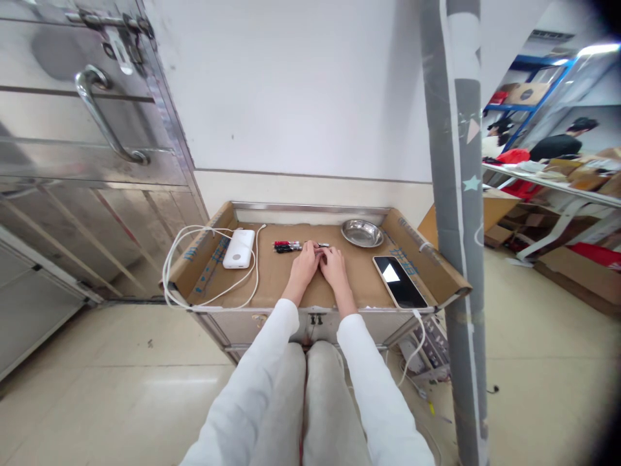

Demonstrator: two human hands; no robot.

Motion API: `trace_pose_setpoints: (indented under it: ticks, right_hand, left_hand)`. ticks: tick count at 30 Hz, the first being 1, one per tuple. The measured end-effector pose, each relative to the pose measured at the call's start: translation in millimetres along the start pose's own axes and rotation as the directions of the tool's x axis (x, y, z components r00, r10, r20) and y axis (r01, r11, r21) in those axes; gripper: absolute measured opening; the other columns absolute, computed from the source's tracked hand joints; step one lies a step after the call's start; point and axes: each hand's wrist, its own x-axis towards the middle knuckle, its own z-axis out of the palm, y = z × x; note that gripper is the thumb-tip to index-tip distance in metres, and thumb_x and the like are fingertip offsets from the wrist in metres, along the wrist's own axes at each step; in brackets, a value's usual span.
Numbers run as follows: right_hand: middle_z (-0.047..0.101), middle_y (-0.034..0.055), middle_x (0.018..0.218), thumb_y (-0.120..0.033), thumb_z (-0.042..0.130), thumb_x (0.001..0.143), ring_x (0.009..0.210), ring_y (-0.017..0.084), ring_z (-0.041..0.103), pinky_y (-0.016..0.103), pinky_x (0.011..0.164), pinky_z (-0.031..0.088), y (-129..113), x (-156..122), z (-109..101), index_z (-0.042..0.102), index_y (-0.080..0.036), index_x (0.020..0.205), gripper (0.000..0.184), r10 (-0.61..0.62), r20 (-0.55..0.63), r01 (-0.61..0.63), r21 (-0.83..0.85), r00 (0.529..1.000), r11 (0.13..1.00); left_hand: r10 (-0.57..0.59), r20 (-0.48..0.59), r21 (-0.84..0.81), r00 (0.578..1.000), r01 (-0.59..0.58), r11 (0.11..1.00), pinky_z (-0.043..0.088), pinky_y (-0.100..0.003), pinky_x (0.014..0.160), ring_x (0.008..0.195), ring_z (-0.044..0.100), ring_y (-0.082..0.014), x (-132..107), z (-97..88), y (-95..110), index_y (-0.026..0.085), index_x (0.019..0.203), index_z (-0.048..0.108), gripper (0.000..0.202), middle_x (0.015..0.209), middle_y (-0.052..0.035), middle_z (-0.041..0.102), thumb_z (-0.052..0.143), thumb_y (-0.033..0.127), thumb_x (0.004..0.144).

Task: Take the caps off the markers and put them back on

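Observation:
My left hand [305,264] and my right hand [334,265] meet over the middle of a cardboard-lined tabletop [272,285]. Their fingers are bent and pressed close together around something small and dark, which they mostly cover. Just left of my left hand lie several pens: a red pen [285,243] and black pens [287,249], their right ends hidden behind my fingers. Past my fingertips, a short pen-like end [323,244] sticks out to the right. A round, shallow metal dish [363,233] stands beyond my right hand.
A white power bank [239,248] with a looped white cable [167,272] lies at left. At right is a phone [400,282] with a cable over the front edge. Raised cardboard sides flank the tabletop; a wrapped grey pole [466,259] stands right. People work in the background.

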Motion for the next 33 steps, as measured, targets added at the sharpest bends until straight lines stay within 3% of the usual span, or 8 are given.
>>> trace_pose_setpoints:
  ticks: [7, 15, 19, 25, 33]
  right_hand:
    - [0.059, 0.0104, 0.1, -0.019, 0.04, 0.09, 0.094, 0.022, 0.05, 0.031, 0.084, 0.037, -2.7, -3.0, -3.2, 0.063, -0.019, 0.105, 0.027, 0.036, -0.023, -0.036, -0.011, 0.999, 0.999]
    - [0.058, 0.0092, 0.101, -0.016, 0.042, 0.087, 0.092, 0.021, 0.049, 0.031, 0.083, 0.035, 0.2, -1.0, 0.5, 0.064, -0.019, 0.102, 0.026, 0.106, -0.031, -0.106, -0.01, 0.994, 0.994]
    - [0.058, 0.0096, 0.101, -0.017, 0.042, 0.087, 0.093, 0.021, 0.048, 0.032, 0.084, 0.035, 3.5, 0.7, 4.0, 0.063, -0.018, 0.105, 0.027, 0.116, -0.02, -0.115, 0.021, 0.993, 0.993]
    - [0.058, 0.0106, 0.103, -0.017, 0.042, 0.087, 0.093, 0.021, 0.049, 0.032, 0.084, 0.035, 3.5, 0.4, 3.6, 0.062, -0.017, 0.107, 0.028, 0.115, -0.029, -0.114, 0.033, 0.993, 0.993]
    - [0.057, 0.0093, 0.103, -0.017, 0.042, 0.087, 0.096, 0.021, 0.05, 0.032, 0.085, 0.035, 4.5, 0.4, 5.2, 0.062, -0.018, 0.105, 0.027, 0.095, -0.002, -0.095, 0.029, 0.995, 0.995]
  left_hand:
    - [0.002, -0.044, -0.015, 0.999, -0.002, 1.0, 0.049, -0.025, 0.072, 0.089, 0.062, -0.0164, 0.2, -1.8, 2.2, 0.019, 0.098, 0.045, 0.012, 0.102, -0.0073, 0.056, 0.045, 0.029, 0.092]
    - [0.071, -0.262, -0.178, 0.963, -0.121, 0.977, 0.051, -0.031, 0.08, 0.081, 0.058, -0.0147, 2.4, 1.5, -1.5, 0.019, 0.091, 0.045, 0.001, 0.098, -0.0062, 0.05, 0.046, 0.019, 0.09]
    - [0.085, -0.325, -0.189, 0.942, -0.152, 0.97, 0.05, -0.032, 0.083, 0.084, 0.057, -0.0152, 3.3, -0.5, -0.5, 0.019, 0.092, 0.045, 0.006, 0.096, -0.0064, 0.049, 0.046, 0.013, 0.088]
    - [0.062, -0.348, -0.163, 0.936, -0.126, 0.979, 0.047, -0.036, 0.089, 0.095, 0.055, -0.0184, 4.0, -1.1, -3.2, 0.019, 0.095, 0.045, 0.009, 0.097, -0.0073, 0.051, 0.048, 0.015, 0.087]
    - [0.054, -0.314, -0.202, 0.948, -0.123, 0.972, 0.047, -0.032, 0.087, 0.092, 0.055, -0.0167, 4.8, -0.2, -4.1, 0.018, 0.094, 0.046, 0.009, 0.095, -0.0068, 0.055, 0.048, 0.014, 0.087]
